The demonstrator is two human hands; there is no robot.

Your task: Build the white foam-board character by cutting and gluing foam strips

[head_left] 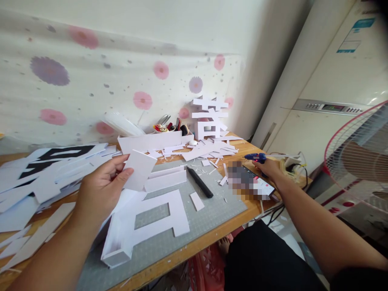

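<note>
We find the left hand point(106, 186) over the left part of the cutting mat point(212, 212), its thumb and fingers pinched on a white panel point(140, 171), which stands tilted; we cannot tell whether its lower edge touches anything beneath. The right hand point(268, 169) is near the right edge of the worktop point(239, 220), its fingers wrapped around the handle of a blue glue gun point(255, 157), nozzle pointing left; we cannot tell whether the gun is lifted or resting. Just nearer the front edge from the gun lies a phone point(263, 186), screen lit and partly pixelated. Below the panel, toward the mat's front edge, we note a white form point(178, 212) with a rectangular cut-out, flat at its right part and walled like an open box at its left end. Beyond it lies a white channel piece point(166, 180), with a black pen-shaped tool point(200, 182) just to its right and a small white rectangle point(197, 201) nearer the front. Along the worktop's back edge we record a white tray point(150, 142) bearing assorted tools and, right of it, an upright white character point(209, 121) amid offcuts point(209, 150). Sheets with black print point(63, 155) cover the back left area. A fan point(357, 157) stands beyond the right edge.
</note>
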